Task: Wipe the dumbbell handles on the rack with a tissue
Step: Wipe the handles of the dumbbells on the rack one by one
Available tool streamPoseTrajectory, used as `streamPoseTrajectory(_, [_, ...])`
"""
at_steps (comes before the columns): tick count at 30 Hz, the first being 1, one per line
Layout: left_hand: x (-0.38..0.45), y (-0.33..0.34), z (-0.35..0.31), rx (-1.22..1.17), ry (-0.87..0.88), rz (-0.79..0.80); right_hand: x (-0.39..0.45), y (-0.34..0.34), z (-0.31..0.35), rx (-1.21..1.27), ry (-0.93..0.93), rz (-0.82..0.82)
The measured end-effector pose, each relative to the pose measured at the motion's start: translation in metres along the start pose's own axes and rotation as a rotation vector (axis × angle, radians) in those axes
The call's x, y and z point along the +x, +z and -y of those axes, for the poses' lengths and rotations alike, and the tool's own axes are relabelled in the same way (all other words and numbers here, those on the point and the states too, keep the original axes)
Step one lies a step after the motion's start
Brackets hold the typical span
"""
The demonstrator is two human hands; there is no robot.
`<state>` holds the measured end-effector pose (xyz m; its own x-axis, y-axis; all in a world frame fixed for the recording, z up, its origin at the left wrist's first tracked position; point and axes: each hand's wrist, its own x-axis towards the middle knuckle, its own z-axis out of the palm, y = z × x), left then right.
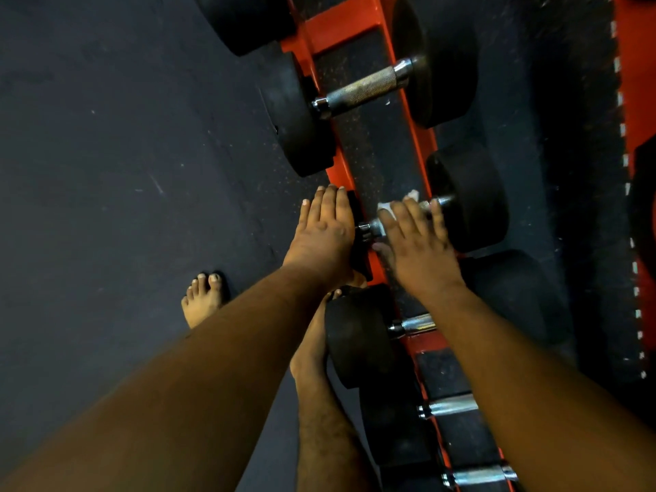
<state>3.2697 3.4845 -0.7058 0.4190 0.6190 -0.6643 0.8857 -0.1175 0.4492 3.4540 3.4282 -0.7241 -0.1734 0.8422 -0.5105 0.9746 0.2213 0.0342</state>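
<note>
A red rack runs from top middle to bottom right and holds several black dumbbells. My right hand lies over the metal handle of the middle dumbbell, fingers wrapped round it with a white tissue beneath them. White tissue shows past the fingertips. My left hand rests flat, fingers straight, on that dumbbell's near black weight head. Its far head sits to the right. A larger dumbbell with a knurled handle lies farther up the rack.
More dumbbells with shiny handles sit lower on the rack, under my right forearm. Dark rubber floor spreads to the left. My bare feet stand beside the rack. A second red frame runs along the right edge.
</note>
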Motion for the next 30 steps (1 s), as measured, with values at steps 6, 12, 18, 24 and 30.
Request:
streamPoseTrajectory(6, [0.002,-0.001,0.000,0.003,0.000,0.019,0.038,-0.017,-0.005,-0.035,0.087,0.118])
streamPoseTrajectory(12, [0.002,-0.003,0.000,-0.005,0.001,0.036,-0.004,-0.012,0.005,-0.019,0.199,-0.043])
streamPoseTrajectory(18, [0.001,-0.003,-0.001,-0.009,0.002,0.033,0.012,-0.011,0.029,0.115,-0.034,0.032])
streamPoseTrajectory(24, [0.002,-0.005,-0.002,-0.017,-0.003,0.034,-0.033,0.018,0.056,0.614,0.196,-0.212])
streamPoseTrajectory(30, [0.002,-0.003,0.000,0.006,-0.001,0.027,-0.002,-0.016,0.041,2.234,1.548,-0.588])
